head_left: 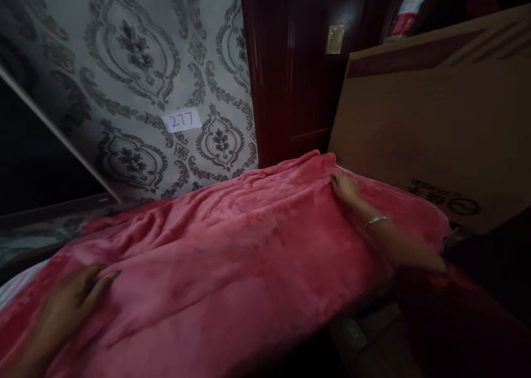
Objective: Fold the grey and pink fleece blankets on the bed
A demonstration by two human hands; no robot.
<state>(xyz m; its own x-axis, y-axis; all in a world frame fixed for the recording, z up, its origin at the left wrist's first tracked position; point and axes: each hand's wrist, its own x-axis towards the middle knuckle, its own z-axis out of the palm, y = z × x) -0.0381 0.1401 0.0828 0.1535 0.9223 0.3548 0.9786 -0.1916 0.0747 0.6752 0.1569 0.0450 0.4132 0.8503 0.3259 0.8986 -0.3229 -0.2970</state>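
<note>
We see a pink blanket (232, 245) spread wide across the middle of the view, reaching from the lower left corner up to the far edge by the dark red door (290, 73) and the big cardboard box (435, 118). Its surface is soft and fleecy, with a faint sheen, shallow creases running along its length and a bunched ridge near the far edge. Our left hand (68, 303) lies flat on the near left part of the blanket, fingers loose and spread, pressing on the cloth rather than gripping it; it is somewhat blurred. Our right hand (344, 189) reaches to the far right corner, where the fingers curl into the fabric and seem to pinch the edge, though we cannot tell how firmly. A thin silver bracelet (376, 220) sits on that wrist. Behind the blanket stands grey patterned wallpaper (136, 51) bearing a small label (182, 120) marked 277.
</note>
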